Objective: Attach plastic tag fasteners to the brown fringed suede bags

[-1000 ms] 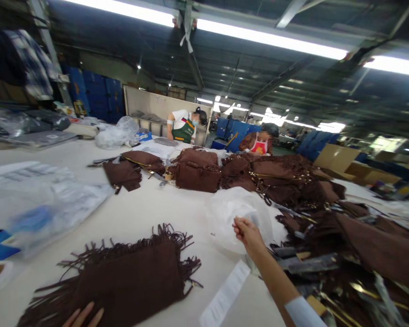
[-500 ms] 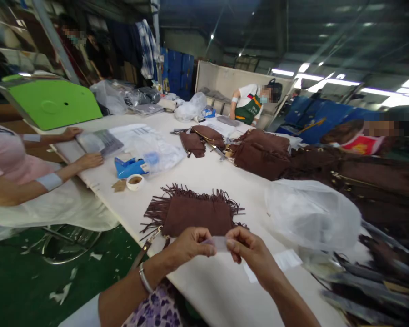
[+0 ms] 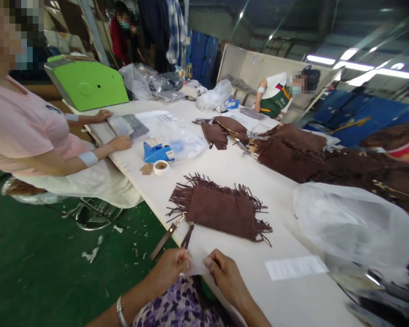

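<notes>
Near the table's front edge, my left hand (image 3: 170, 269) pinches one side of a small translucent plastic piece (image 3: 198, 264). The fingers of my right hand (image 3: 224, 274) are closed on its other side, so it spans the gap between both hands. Just beyond lies a dark brown fringed bag (image 3: 221, 211), flat on the white table (image 3: 252, 268). Its wrist strap (image 3: 164, 243) hangs past the edge, to the left of my hands. A white printed sheet (image 3: 296, 268) rests on the table to the right of my right hand.
A blue tape dispenser (image 3: 157, 152) and a tape roll (image 3: 161, 167) stand further back. Brown bags (image 3: 289, 154) are piled at right, behind a clear plastic bag (image 3: 354, 222). A co-worker in pink (image 3: 30, 127) sits at left, hands on a grey packet (image 3: 131, 127).
My view has swung left. Both hands have come down and back from the bag to the table's edge, still gripping the plastic piece, and the whole brown bag now shows.
</notes>
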Demonstrator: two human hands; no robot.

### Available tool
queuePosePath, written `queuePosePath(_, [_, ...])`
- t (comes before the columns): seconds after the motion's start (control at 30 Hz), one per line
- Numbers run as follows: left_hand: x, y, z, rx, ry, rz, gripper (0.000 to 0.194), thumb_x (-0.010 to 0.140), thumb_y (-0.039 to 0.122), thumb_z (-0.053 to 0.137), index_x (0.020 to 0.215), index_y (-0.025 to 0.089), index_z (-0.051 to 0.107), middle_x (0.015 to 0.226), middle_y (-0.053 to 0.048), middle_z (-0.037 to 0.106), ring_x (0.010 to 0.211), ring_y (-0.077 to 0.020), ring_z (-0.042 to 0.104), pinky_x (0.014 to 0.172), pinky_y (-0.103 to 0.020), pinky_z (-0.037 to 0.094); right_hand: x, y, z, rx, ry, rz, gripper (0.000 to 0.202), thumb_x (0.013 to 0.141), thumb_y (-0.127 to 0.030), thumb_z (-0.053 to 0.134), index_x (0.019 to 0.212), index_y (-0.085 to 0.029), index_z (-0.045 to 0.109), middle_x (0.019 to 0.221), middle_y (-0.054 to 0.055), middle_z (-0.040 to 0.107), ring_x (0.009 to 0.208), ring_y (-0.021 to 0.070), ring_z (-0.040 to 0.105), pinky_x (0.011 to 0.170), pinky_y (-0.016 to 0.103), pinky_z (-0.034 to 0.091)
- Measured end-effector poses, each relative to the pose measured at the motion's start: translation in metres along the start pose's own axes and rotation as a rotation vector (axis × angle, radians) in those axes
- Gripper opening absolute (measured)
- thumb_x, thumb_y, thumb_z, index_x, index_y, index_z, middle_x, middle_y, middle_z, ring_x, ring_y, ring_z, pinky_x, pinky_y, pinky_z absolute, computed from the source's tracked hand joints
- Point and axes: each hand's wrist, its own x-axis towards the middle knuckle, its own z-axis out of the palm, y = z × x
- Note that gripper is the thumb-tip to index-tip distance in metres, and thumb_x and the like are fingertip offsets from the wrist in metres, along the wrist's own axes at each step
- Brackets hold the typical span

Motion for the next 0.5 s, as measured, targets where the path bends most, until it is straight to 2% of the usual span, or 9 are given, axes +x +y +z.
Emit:
queuePosePath(0.1, [-0.013, -0.006, -0.010, 0.153, 0.040, 0.027, 0.048, 0.091, 0.055, 0.037, 0.066, 0.018, 0.052, 0.060, -0.001, 0.060, 0.060, -0.0169, 0.054, 0.061, -0.029, 0.034, 0.013, -0.008, 0.013, -0.184, -0.020, -0.083, 0.031, 0.092, -0.039, 0.042, 0.067, -0.021, 0.046, 0.061, -0.003, 0.052, 0.059, 0.0127, 0.047, 0.056, 0.024, 0.029])
queuePosePath(0.17, [-0.021, -0.006, -0.017, 0.218, 0.067, -0.013, 0.047, 0.092, 0.054, 0.034, 0.066, 0.019, 0.052, 0.058, 0.000, 0.059, 0.058, -0.0170, 0.052, 0.059, -0.029, 0.033, 0.022, -0.013, 0.021, -0.240, -0.039, -0.113, 0.035, 0.094, -0.041, 0.039, 0.066, -0.021, 0.044, 0.060, -0.003, 0.051, 0.058, 0.0123, 0.045, 0.056, 0.024, 0.027])
queuePosePath(0.23, [-0.026, -0.004, -0.024, 0.216, 0.082, -0.059, 0.046, 0.092, 0.052, 0.037, 0.065, 0.019, 0.053, 0.058, 0.001, 0.059, 0.056, -0.0164, 0.050, 0.057, -0.029, 0.031, 0.028, -0.017, 0.027, -0.232, -0.055, -0.118, 0.038, 0.094, -0.043, 0.038, 0.064, -0.020, 0.043, 0.058, -0.003, 0.050, 0.055, 0.0118, 0.043, 0.054, 0.024, 0.026])
queuePosePath(0.33, [-0.030, -0.004, -0.033, 0.078, 0.092, -0.085, 0.038, 0.088, 0.045, 0.046, 0.066, 0.016, 0.057, 0.062, 0.000, 0.062, 0.058, -0.0156, 0.049, 0.058, -0.027, 0.032, 0.034, -0.020, 0.036, -0.143, -0.063, -0.077, 0.037, 0.093, -0.042, 0.042, 0.063, -0.020, 0.044, 0.056, -0.004, 0.050, 0.054, 0.0114, 0.044, 0.052, 0.023, 0.027])
queuePosePath(0.5, [-0.032, -0.026, -0.046, -0.017, 0.123, -0.126, 0.016, 0.072, 0.030, 0.061, 0.068, 0.015, 0.057, 0.061, 0.003, 0.055, 0.058, -0.0137, 0.047, 0.055, -0.025, 0.030, 0.035, -0.021, 0.044, 0.047, -0.161, -0.032, 0.013, 0.086, -0.027, 0.051, 0.075, -0.021, 0.054, 0.055, -0.006, 0.052, 0.052, 0.0105, 0.048, 0.054, 0.020, 0.033])
